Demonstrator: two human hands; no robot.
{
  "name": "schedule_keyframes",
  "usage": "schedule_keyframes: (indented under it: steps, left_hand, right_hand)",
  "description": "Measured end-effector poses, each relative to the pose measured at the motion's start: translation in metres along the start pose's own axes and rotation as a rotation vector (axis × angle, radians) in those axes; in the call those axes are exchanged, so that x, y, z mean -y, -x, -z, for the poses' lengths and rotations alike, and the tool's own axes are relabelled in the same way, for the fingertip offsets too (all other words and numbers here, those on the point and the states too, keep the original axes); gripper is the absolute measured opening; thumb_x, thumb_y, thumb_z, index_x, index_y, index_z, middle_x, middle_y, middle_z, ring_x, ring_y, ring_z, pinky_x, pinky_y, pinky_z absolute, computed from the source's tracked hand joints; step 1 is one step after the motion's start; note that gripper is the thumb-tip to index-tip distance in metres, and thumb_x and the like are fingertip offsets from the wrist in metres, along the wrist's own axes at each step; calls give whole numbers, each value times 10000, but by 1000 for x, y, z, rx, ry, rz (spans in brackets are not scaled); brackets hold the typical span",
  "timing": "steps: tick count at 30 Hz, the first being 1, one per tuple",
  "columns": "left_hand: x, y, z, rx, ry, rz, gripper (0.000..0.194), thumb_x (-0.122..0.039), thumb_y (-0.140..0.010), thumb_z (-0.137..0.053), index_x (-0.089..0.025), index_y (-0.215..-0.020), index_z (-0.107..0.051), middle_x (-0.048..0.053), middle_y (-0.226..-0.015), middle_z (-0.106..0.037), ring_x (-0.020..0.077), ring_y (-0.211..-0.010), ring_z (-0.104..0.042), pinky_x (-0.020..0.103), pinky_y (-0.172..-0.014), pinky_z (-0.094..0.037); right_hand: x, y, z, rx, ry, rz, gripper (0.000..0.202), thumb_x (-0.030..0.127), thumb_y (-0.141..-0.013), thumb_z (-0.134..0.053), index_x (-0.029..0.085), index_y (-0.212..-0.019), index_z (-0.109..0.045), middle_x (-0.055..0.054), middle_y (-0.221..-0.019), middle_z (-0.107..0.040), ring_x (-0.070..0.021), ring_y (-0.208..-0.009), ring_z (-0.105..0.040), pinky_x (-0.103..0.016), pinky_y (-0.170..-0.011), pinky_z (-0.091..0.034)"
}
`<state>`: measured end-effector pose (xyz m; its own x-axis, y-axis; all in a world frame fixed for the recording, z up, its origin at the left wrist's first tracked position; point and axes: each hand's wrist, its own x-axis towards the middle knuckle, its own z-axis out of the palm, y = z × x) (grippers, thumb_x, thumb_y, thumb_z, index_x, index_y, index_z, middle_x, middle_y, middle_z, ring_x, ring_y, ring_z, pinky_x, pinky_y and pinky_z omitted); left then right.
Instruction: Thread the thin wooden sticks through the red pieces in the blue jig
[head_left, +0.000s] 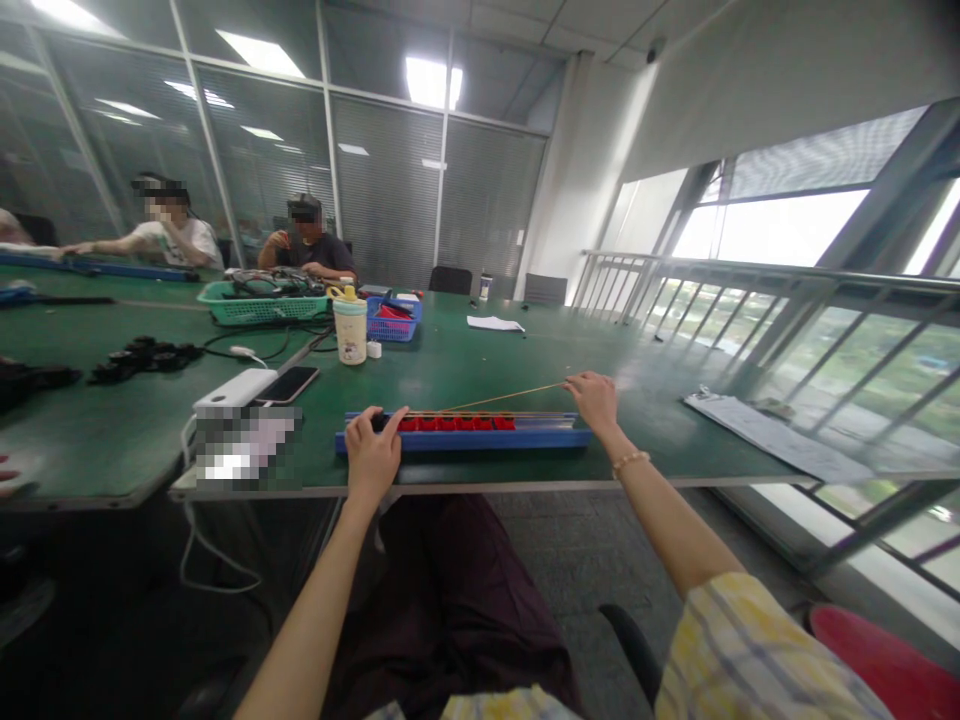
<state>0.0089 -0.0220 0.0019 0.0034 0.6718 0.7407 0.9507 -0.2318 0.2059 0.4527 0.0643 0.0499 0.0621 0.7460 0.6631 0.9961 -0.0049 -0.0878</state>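
You're at a green tabletop (480,365) in a room with a glass wall (390,180), two baskets (259,312) and one tumbler (351,335) left of centre. Mid-frame there's one blue rail (480,441) with six red pieces (448,424); your right hand (596,402) pinches one thin cord (517,394), left hand (373,458)'s at the rail's left end, can't tell if gripping.

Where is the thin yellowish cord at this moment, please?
In the head view, the thin yellowish cord is near the middle, pinched by the right hand and slanting down leftward to the blue rail that holds the red pieces.
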Motion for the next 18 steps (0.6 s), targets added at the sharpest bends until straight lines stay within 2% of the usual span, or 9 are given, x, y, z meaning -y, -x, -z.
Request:
schedule_keyframes:
  steps: [6, 11, 15, 18]
  left_hand:
    - [1, 0, 1, -1, -12, -6, 440, -246, -934, -440, -364, -1335, -575, 118, -1294, -408, 288, -1146, -381, 473, -1021, -375]
    - [1, 1, 1, -1, -14, -7, 447, -239, -926, -456, -359, -1343, -568, 116, -1296, -410, 283, -1148, -383, 470, -1027, -370]
    - [1, 1, 1, -1, -21, -7, 451, -228, -928, -455, -366, -1342, -567, 115, -1301, -417, 280, -1139, -390, 464, -1017, -378]
    - [1, 1, 1, -4, -26, -8, 446, -230, -930, -458, -368, -1340, -569, 116, -1293, -426, 279, -1133, -393, 459, -1016, -380]
  right_hand:
    - [9, -17, -16, 273, 90, 108, 336, 380, -984, -455, 258, -957, -766, -79, -974, -736, -199, -893, -611, -346, -850, -322]
    - [11, -24, -36, 458, 54, 67, 223, 367, -925, -568, 252, -907, -758, -73, -919, -744, -213, -898, -636, -333, -830, -354]
    - [7, -25, -50, 528, -11, 24, 128, 342, -847, -676, 228, -891, -712, -50, -850, -720, -190, -834, -632, -275, -737, -373]
    - [1, -22, -57, 545, -52, 9, 210, 301, -786, -741, 217, -960, -659, -15, -757, -681, -150, -717, -600, -231, -671, -369]
